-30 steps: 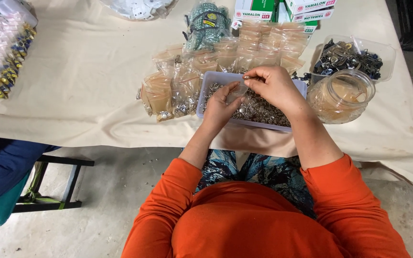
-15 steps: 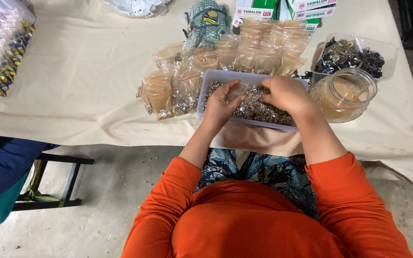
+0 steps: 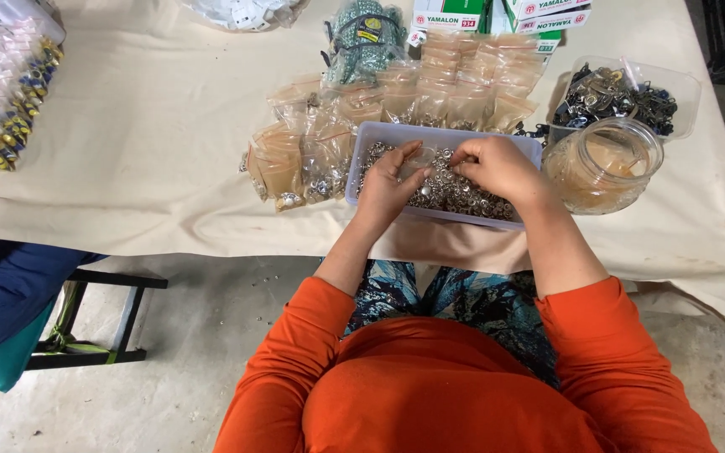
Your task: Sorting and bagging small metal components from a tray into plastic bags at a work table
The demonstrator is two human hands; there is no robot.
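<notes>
A pale blue plastic tray (image 3: 396, 128) at the table's near edge is filled with small silver metal snaps (image 3: 456, 195). My left hand (image 3: 388, 186) rests over the tray's left part and pinches a small clear bag (image 3: 418, 158) between thumb and fingers. My right hand (image 3: 498, 168) is over the middle of the tray. Its fingertips are curled down and pinched into the snaps, close to the bag's mouth. Both orange sleeves reach in from below.
Filled clear bags (image 3: 312, 155) lie left of the tray and more are stacked (image 3: 472, 71) behind it. At the right stand a glass jar (image 3: 602, 164) and a clear tub of dark metal parts (image 3: 623, 92). A black stool frame (image 3: 86, 319) and another person's blue clothing (image 3: 2, 294) are at the lower left.
My right hand has dropped from above the tray into the snaps and moved left toward my left hand. The left hand has stayed over the tray.
</notes>
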